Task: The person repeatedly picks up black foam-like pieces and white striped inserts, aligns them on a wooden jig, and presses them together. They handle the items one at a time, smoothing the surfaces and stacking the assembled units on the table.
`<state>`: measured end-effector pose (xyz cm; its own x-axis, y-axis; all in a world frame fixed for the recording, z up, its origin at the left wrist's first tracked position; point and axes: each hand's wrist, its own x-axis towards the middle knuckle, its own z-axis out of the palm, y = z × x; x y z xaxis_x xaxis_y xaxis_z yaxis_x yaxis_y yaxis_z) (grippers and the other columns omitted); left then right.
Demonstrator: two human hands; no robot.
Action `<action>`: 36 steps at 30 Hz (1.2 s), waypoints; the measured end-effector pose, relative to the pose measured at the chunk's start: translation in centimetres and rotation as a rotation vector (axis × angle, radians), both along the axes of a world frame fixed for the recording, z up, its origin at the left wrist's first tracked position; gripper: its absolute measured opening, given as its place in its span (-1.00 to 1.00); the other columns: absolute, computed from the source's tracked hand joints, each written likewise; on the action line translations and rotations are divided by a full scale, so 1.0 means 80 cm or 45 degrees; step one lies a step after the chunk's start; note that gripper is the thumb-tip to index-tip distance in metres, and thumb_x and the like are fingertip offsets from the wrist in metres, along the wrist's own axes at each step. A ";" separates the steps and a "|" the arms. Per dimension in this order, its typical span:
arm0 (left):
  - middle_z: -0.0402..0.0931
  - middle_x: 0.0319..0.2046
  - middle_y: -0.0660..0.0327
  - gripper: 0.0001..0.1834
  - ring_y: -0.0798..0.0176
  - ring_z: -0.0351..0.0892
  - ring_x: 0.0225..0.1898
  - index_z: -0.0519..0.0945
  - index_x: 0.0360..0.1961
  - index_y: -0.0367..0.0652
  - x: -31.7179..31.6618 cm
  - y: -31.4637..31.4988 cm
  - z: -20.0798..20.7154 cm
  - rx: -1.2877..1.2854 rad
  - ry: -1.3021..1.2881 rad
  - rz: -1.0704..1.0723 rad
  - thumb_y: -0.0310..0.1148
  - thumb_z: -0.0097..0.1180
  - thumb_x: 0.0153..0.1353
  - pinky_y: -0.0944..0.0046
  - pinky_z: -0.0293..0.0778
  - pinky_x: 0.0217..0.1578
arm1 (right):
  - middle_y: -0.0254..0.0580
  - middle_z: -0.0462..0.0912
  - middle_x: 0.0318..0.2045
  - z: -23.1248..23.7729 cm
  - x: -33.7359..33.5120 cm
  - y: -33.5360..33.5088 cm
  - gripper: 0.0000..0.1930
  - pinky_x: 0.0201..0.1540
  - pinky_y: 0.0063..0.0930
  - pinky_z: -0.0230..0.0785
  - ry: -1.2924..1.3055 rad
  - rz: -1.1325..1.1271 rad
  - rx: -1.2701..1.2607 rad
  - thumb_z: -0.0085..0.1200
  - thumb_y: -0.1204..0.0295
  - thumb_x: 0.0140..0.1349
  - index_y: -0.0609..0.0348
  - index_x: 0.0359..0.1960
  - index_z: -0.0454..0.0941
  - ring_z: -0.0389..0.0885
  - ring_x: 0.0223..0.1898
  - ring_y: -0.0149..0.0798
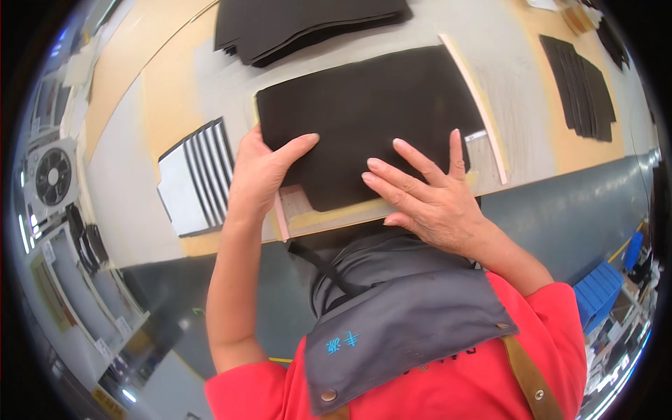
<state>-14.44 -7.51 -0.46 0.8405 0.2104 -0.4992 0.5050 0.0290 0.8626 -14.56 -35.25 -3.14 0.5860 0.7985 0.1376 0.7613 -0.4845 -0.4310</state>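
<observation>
A black flat panel [364, 112] lies on the worktable in front of me, its near left corner cut in at a notch. My left hand [262, 164] holds its left edge, thumb stretched over the top face and the other fingers mostly hidden at the edge. Spread fingers of my right hand [427, 192] rest on the panel's near right part, with nothing gripped. A pale strip [472, 98] runs along the table by the panel's right side, and a small white tag [474, 136] shows at that edge.
Beyond the panel sits a stack of black sheets [308, 24]. Fanned white pieces with black edges [196, 182] lie left of my left hand. More black pieces [577, 91] overlap at the far right. A blue crate [598, 290] stands on the floor at right; a fan [54, 173] is at left.
</observation>
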 end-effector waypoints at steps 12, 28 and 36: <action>0.69 -0.06 0.17 -0.43 0.37 0.65 -0.08 0.52 0.22 -0.30 0.003 0.043 0.020 0.273 0.158 -0.425 -0.48 0.40 0.19 0.33 0.55 0.01 | -0.61 0.43 0.42 0.001 0.001 0.005 -0.35 0.53 0.51 -0.55 -0.048 0.035 -0.116 0.25 0.08 0.21 -0.18 0.38 0.49 0.20 0.53 -0.22; 0.61 -0.47 0.33 -0.56 0.49 0.53 -0.42 0.62 0.02 -0.30 -0.015 0.040 0.008 0.756 0.008 -0.331 -0.39 0.47 0.14 0.42 0.47 -0.35 | -0.63 0.45 0.41 0.001 0.003 0.006 -0.40 0.57 0.39 -0.43 -0.080 0.034 -0.145 0.16 0.04 0.29 -0.24 0.38 0.50 0.23 0.51 -0.21; 0.64 -0.47 0.31 -0.55 0.47 0.57 -0.42 0.63 0.02 -0.29 -0.017 0.041 0.000 0.775 -0.038 -0.284 -0.37 0.49 0.14 0.41 0.50 -0.33 | -0.60 0.45 0.41 0.000 0.004 0.005 -0.40 0.57 0.38 -0.41 -0.085 0.043 -0.144 0.15 0.04 0.31 -0.25 0.39 0.49 0.24 0.51 -0.21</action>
